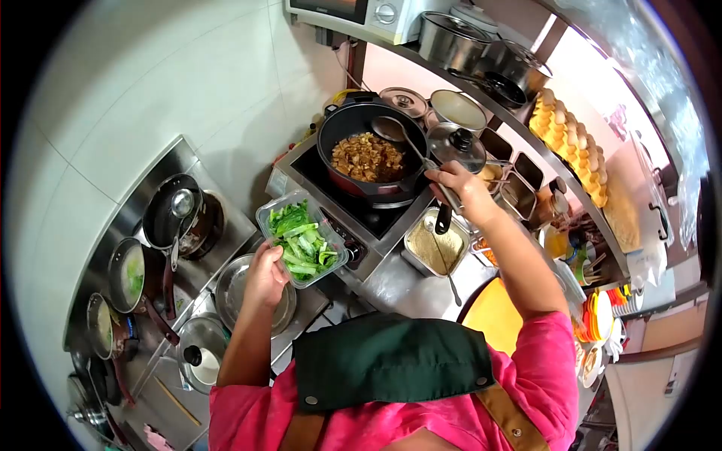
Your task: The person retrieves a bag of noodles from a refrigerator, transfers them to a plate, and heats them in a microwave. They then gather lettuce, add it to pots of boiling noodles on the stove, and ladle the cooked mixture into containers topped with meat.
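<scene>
My left hand [265, 279] grips the near left edge of a clear plastic container [342, 255], which is tilted and holds chopped leafy greens [304, 240]. Ahead of it, a deep black pot [331, 124] sits on the cooktop [368, 218] with browned, diced food [367, 158] in its bottom. My right hand [460, 189] is closed around the handle of a metal ladle [388, 128]. The ladle's bowl hangs over the pot's far right inside, apart from the food. Both hands are outside the pot, one on each side.
A glass lid with a black knob [457, 146] lies right of the pot. Nearer stands a metal tin of pale powder [436, 244] with a spoon in it. Several pans, including a black one [162, 203], line the left counter. A shelf above carries pots and egg trays [568, 143].
</scene>
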A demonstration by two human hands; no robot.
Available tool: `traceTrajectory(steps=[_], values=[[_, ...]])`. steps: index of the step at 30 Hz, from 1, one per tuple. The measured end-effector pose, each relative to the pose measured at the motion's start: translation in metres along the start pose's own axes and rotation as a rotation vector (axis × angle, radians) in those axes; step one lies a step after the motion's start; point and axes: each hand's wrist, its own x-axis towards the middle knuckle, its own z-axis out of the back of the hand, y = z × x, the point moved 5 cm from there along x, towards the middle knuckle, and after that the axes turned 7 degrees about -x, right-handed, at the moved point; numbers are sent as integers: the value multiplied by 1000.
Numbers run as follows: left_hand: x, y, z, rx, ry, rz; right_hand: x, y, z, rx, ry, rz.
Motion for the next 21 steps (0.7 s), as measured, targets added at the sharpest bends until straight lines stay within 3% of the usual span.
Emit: traceTrajectory(steps=[3, 5, 7, 9, 11, 14, 17, 21], values=[[9, 5, 9, -37, -75, -13, 8, 12, 29, -30, -5, -52], [13, 5, 9, -20, -105, -19, 15, 14, 46, 113, -91, -78], [14, 9, 9, 31, -142, -3, 10, 0, 38, 697, 28, -578], [17, 12, 7, 46, -131, 3, 9, -9, 27, 826, -97, -712], [21, 13, 4, 59, -114, 4, 3, -20, 7, 940, -244, -604], [27, 14, -2, -14, -43, -26, 7, -5, 9, 231, -307, 47], [28, 13, -5, -42, -6, -25, 8, -2, -7, 23, -195, 95], [27, 11, -3, 57, -79, -33, 9, -23, -22, 167, -129, -14]])
